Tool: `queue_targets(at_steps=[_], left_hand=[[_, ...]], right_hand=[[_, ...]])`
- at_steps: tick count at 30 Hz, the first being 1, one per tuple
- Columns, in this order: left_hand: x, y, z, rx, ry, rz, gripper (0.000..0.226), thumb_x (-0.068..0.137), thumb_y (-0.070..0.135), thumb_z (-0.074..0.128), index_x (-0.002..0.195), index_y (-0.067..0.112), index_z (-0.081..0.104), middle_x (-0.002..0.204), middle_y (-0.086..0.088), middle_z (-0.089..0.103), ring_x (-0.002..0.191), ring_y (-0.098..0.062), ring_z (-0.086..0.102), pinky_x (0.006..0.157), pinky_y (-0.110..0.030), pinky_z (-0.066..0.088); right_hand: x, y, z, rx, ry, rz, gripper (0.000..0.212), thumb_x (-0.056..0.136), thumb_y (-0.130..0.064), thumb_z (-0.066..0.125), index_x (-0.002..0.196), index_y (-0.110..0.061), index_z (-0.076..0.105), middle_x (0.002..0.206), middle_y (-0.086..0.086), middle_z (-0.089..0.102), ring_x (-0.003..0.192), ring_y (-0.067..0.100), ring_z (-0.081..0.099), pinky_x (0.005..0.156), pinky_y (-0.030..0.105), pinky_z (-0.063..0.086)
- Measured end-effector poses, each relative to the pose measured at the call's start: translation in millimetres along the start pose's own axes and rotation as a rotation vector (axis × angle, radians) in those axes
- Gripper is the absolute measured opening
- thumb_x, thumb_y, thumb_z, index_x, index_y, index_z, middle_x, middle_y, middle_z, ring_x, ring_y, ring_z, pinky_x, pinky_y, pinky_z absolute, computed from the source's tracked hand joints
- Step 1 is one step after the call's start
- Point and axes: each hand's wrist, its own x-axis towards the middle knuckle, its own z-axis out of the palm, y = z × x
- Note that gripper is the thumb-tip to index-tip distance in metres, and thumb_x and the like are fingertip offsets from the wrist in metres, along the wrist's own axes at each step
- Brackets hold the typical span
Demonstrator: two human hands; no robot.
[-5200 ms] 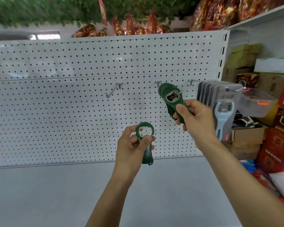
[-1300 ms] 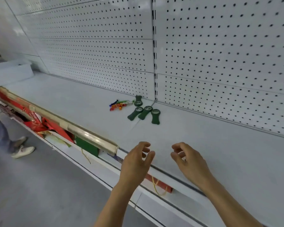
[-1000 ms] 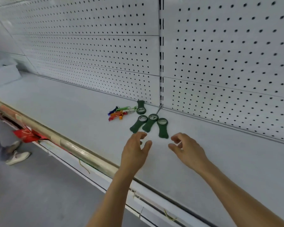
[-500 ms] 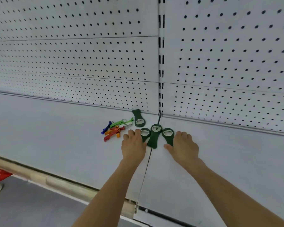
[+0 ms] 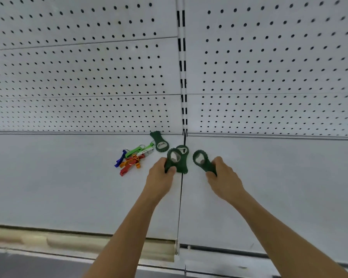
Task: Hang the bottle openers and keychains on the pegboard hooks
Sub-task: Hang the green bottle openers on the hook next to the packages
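Observation:
My left hand [image 5: 160, 176] grips the handle of a dark green bottle opener [image 5: 172, 158] and lifts its ring end off the white shelf [image 5: 68, 187]. My right hand [image 5: 223, 177] grips a second green bottle opener [image 5: 201, 160] the same way. A third green opener [image 5: 182, 160] lies flat between them on the shelf seam. Another green opener [image 5: 159, 141] lies against the pegboard foot. A small heap of coloured keychains [image 5: 133, 157], green, blue, orange and red, lies just left of the openers.
White pegboard panels [image 5: 78, 77] rise behind the shelf, split by a slotted upright [image 5: 182, 77]. No hooks show in this stretch. The shelf's front edge with a price rail [image 5: 88, 239] runs along the bottom.
Both hands have closed on the two outer green openers and raised them off the shelf; half a second ago they only lay over them. The view has moved closer.

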Motion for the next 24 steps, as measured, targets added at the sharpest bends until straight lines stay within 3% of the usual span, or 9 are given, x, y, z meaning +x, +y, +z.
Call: queue_targets(at_steps=[2, 5, 13, 24], left_hand=[[-20, 12, 5, -0.147, -0.001, 0.023, 0.007, 0.096, 0.014, 0.05, 0.097, 0.011, 0.056, 0.087, -0.003, 0.063, 0.072, -0.015, 0.059, 0.073, -0.036, 0.051], [-47, 34, 18, -0.25, -0.029, 0.072, 0.006, 0.095, 0.013, 0.052, 0.095, 0.009, 0.057, 0.08, -0.004, 0.062, 0.067, -0.013, 0.058, 0.066, -0.029, 0.049], [-128, 112, 95, -0.306, -0.112, 0.196, 0.005, 0.093, 0.012, 0.054, 0.095, 0.009, 0.057, 0.082, -0.013, 0.067, 0.056, 0.0, 0.057, 0.053, -0.012, 0.045], [-290, 199, 257, -0.375, -0.275, 0.321, 0.005, 0.094, 0.011, 0.054, 0.098, 0.009, 0.056, 0.09, -0.011, 0.067, 0.063, -0.009, 0.065, 0.052, -0.012, 0.045]], right_hand=[[-15, 8, -5, 0.168, 0.023, -0.016, 0.009, 0.095, -0.02, 0.046, 0.1, -0.018, 0.038, 0.087, 0.007, 0.063, 0.072, 0.029, 0.063, 0.069, 0.047, 0.055], [-43, 23, -21, 0.303, 0.096, -0.039, 0.009, 0.094, -0.02, 0.048, 0.094, -0.02, 0.039, 0.082, 0.007, 0.064, 0.072, 0.031, 0.063, 0.068, 0.049, 0.053], [-126, 102, -93, 0.433, 0.289, -0.056, 0.006, 0.096, -0.023, 0.048, 0.091, -0.019, 0.047, 0.072, -0.001, 0.065, 0.062, 0.017, 0.059, 0.067, 0.042, 0.053], [-276, 265, -202, 0.471, 0.47, -0.061, 0.008, 0.096, -0.017, 0.049, 0.09, -0.013, 0.05, 0.071, 0.006, 0.063, 0.056, 0.013, 0.053, 0.055, 0.028, 0.047]])
